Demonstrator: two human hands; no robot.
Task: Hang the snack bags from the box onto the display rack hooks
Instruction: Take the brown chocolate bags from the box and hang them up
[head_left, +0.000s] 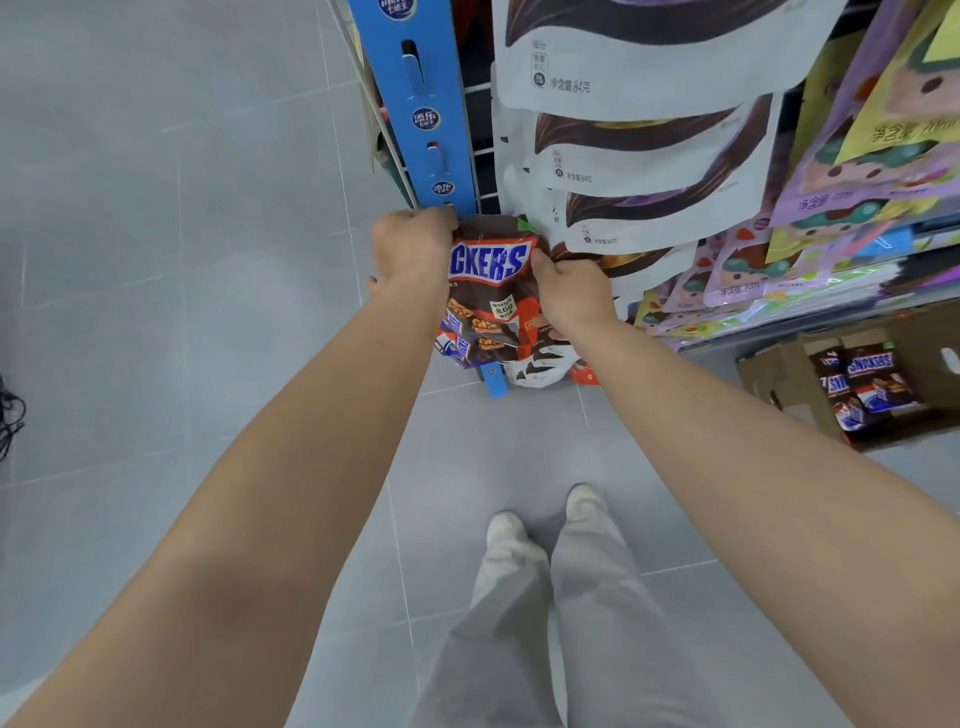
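A brown Snickers bag is pressed against the display rack just below the blue upright strip. My left hand grips its top left corner near the strip's lower end. My right hand pinches the bag's right edge. More Snickers bags hang beneath it. The hook itself is hidden behind the bag and my hands. A cardboard box on the floor at the right holds further Snickers bags.
White and purple snack bags hang in columns to the right of the strip, with colourful bags further right. Grey tiled floor spreads to the left. Black cables lie at the left edge. My legs and shoes are below.
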